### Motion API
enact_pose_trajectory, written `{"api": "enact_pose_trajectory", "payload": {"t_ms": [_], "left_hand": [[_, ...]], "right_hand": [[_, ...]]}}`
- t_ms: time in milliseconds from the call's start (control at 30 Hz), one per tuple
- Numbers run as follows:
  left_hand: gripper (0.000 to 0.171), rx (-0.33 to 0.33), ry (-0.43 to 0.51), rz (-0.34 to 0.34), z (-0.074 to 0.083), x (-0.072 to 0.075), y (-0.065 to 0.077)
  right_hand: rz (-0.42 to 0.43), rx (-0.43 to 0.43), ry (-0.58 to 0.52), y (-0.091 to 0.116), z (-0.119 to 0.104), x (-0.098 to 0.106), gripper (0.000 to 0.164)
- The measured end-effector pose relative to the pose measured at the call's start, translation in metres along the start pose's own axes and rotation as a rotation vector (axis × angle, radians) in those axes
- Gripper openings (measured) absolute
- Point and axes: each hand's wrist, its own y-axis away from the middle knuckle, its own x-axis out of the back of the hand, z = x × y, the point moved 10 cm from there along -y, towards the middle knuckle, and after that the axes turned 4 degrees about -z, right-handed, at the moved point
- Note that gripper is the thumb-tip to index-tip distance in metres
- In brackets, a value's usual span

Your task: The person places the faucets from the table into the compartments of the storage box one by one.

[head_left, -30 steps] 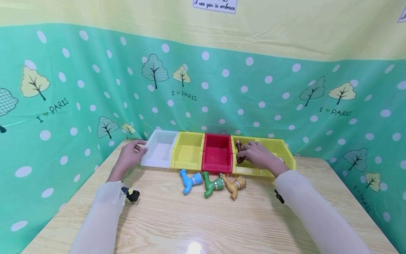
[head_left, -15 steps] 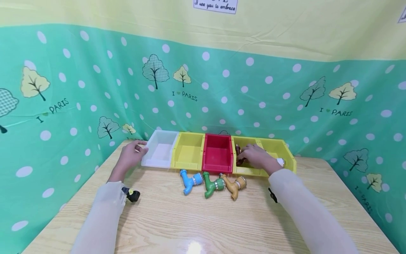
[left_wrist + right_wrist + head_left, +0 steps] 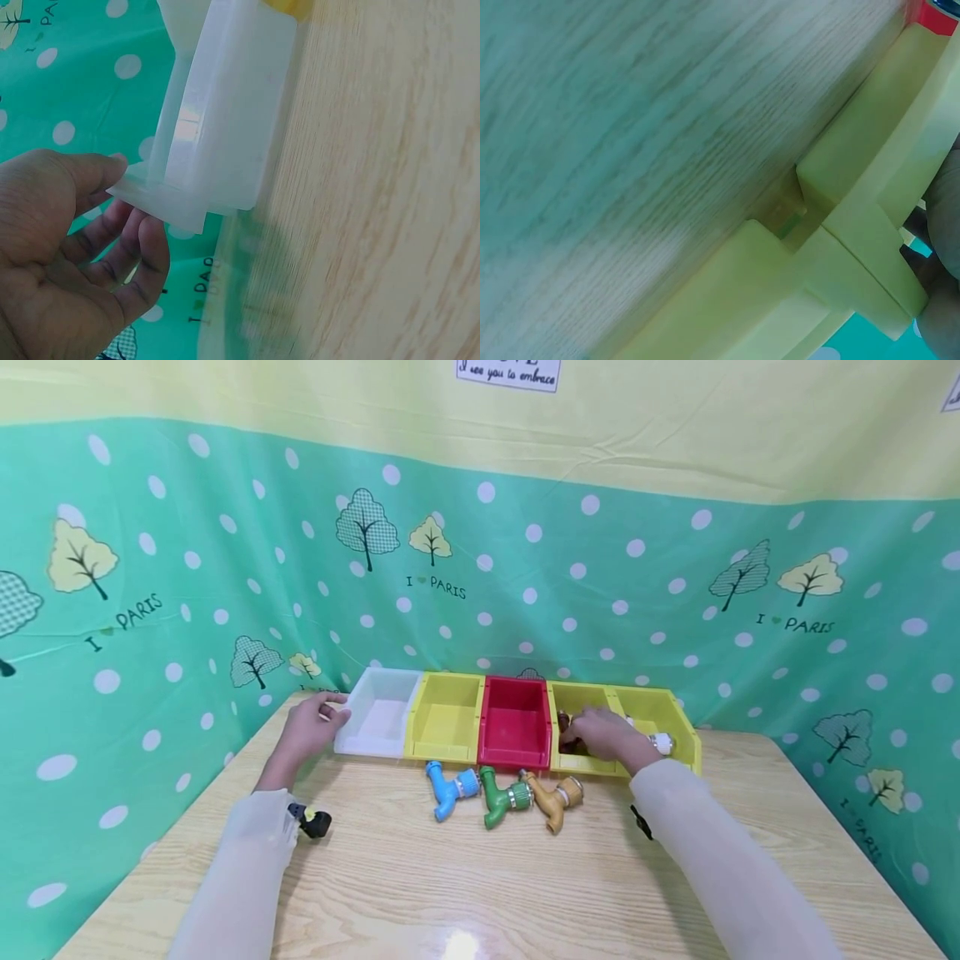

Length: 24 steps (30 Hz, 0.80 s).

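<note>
At the left end of the row of bins, my left hand (image 3: 306, 731) pinches the side rim of the white bin (image 3: 378, 718) between thumb and fingers; the left wrist view shows this grip closely. My right hand (image 3: 600, 733) reaches down into a yellow bin (image 3: 581, 696) right of the red one. It holds a dark brown tap (image 3: 564, 727) low against that bin's left side; the hand hides most of the tap. In the right wrist view only part of the hand (image 3: 945, 217) shows, behind the bin's yellow wall.
A blue tap (image 3: 447, 791), a green tap (image 3: 501, 796) and an orange-brown tap (image 3: 555, 802) lie before the bins. Another yellow bin (image 3: 444, 710) and the red bin (image 3: 514, 722) stand mid-row. The rightmost yellow bin (image 3: 648, 700) holds a white-handled tap (image 3: 662, 743).
My right hand has lowered the brown tap deeper into the yellow bin and shifted slightly left, uncovering more of the white-handled tap. The left hand has stayed put.
</note>
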Motion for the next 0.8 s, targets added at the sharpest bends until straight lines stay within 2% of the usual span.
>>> {"api": "enact_pose_trajectory", "payload": {"t_ms": [167, 367, 600, 800], "left_hand": [[0.040, 0.003, 0.003, 0.001, 0.001, 0.000, 0.000], [0.038, -0.005, -0.003, 0.004, 0.001, 0.001, 0.001], [0.040, -0.008, -0.007, 0.000, 0.000, 0.001, 0.000], [0.039, -0.007, -0.012, -0.003, 0.001, 0.001, 0.000]], "right_hand": [[0.015, 0.023, -0.016, 0.002, -0.002, 0.004, 0.046], [0.082, 0.077, -0.004, 0.008, -0.004, 0.011, 0.042], [0.163, 0.076, 0.030, 0.025, -0.006, 0.023, 0.034], [0.236, 0.119, 0.058, 0.041, -0.013, 0.039, 0.033]]}}
